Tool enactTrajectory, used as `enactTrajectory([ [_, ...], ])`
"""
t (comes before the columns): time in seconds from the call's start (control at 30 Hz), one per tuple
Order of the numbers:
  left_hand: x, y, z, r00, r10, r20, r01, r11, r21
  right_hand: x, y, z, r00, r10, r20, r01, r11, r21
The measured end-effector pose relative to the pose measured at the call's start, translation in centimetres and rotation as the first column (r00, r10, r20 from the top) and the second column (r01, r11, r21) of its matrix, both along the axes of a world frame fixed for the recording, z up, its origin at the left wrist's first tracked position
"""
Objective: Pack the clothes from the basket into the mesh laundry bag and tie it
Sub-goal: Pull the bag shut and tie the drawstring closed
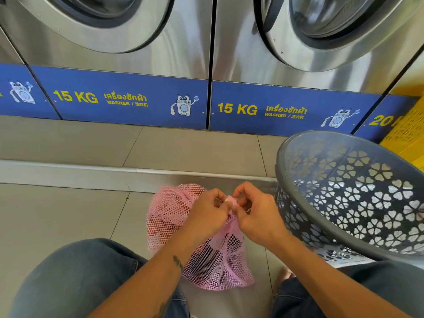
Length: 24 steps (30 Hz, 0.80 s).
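1. The pink mesh laundry bag (pixel 207 255) lies on the tiled floor (pixel 68 212), holding dark and reddish clothes, just left of the grey basket (pixel 358 191).
2. The left hand (pixel 207 215), left of the basket and above the bag, curls its fingers and pinches the bag's gathered neck.
3. The right hand (pixel 258 214), just beside the basket's wall, pinches a small pale piece at the neck; what it is cannot be told.
4. The basket tilts toward the bag.
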<state>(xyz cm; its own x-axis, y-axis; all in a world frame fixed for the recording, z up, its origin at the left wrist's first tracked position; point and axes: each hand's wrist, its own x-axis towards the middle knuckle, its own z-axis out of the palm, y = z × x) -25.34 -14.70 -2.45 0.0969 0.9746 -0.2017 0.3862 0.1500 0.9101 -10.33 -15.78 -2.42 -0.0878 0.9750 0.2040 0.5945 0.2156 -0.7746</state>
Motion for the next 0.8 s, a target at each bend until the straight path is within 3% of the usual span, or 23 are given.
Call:
enactTrajectory([
  [0.17, 0.1, -0.2, 0.3, 1.000, -0.001, -0.005, 0.001, 1.000, 0.001, 0.0, 0.2, 0.0, 0.999, -0.040, -0.028, 0.040, 0.999, -0.006],
  [0.43, 0.1, -0.6, 1.2, 0.975, -0.104, 0.197, 0.128, 0.986, -0.111, 0.3, 0.3, 0.8, 0.999, -0.042, -0.003, 0.042, 0.999, -0.008],
  [0.8, -0.3, -0.9, 1.5, 0.992, -0.054, 0.114, 0.065, 0.994, -0.091, 0.8, 0.1, 1.5, 0.999, 0.048, 0.024, -0.046, 0.996, -0.079],
])
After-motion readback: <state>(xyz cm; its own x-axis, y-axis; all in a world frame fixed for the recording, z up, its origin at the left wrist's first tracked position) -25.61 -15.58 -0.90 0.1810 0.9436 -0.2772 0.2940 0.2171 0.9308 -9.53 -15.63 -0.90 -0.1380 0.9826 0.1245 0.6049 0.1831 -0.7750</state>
